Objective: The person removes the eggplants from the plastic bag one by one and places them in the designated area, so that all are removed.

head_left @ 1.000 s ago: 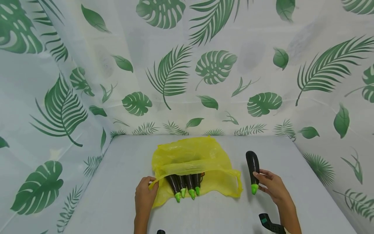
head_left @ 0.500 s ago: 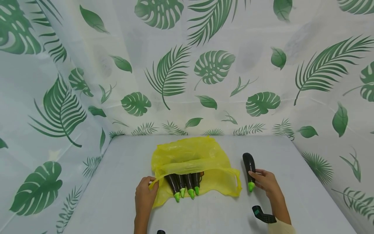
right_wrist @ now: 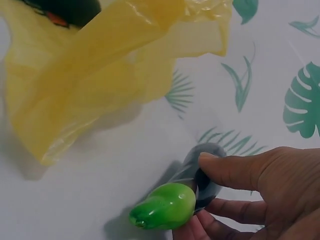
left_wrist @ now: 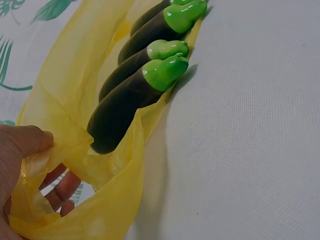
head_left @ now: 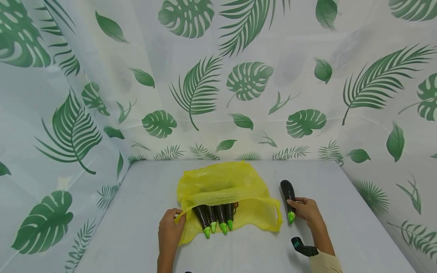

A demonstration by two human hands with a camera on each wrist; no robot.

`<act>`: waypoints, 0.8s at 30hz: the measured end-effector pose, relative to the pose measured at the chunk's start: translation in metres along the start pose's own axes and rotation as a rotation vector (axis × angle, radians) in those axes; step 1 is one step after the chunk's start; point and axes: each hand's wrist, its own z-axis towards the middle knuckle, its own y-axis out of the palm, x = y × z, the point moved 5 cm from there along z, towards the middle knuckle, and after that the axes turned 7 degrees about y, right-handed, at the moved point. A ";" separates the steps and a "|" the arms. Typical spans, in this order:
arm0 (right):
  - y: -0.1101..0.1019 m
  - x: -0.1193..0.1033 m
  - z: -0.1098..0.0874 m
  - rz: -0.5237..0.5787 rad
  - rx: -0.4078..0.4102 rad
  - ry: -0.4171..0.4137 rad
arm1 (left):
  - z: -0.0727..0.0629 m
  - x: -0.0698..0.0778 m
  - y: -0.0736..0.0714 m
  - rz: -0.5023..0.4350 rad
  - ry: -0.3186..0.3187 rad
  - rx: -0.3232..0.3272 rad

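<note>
My right hand (head_left: 308,211) pinches a dark eggplant (head_left: 287,192) with a bright green stem end (right_wrist: 167,206), the thumb on one side and fingers on the other. This eggplant is to the right of a yellow plastic bag (head_left: 223,176), apart from it, its stem end toward me. At the bag's left side, my left hand (head_left: 168,229) grips the handle loop; in the left wrist view the thumb (left_wrist: 37,140) lies over the plastic and fingers show through the loop. Several eggplants (left_wrist: 117,112) lie side by side in the bag's mouth, green ends outward, their far ends under the plastic.
A small orange-red item (head_left: 235,205), partly hidden, lies beside the bagged eggplants. The white table (head_left: 136,212) meets leaf-printed sheets (head_left: 205,94) behind and at both sides. A black device (head_left: 304,247) is strapped to the right wrist.
My right hand has shifted a little to the left with the eggplant, closer to the bag. The left hand and the bagged eggplants have stayed in place.
</note>
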 end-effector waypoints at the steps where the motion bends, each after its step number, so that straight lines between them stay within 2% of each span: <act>1: 0.001 0.000 0.001 0.001 0.001 0.000 | 0.000 0.000 0.000 0.001 0.001 0.000; 6: 0.007 -0.001 0.002 -0.004 0.011 -0.007 | 0.000 -0.002 0.001 -0.002 0.009 0.005; 17: 0.009 -0.001 0.007 -0.039 0.047 -0.008 | -0.001 -0.001 0.003 0.003 -0.022 -0.011; 24: 0.009 -0.003 0.006 -0.035 0.050 -0.009 | -0.002 -0.001 0.002 0.004 -0.006 0.002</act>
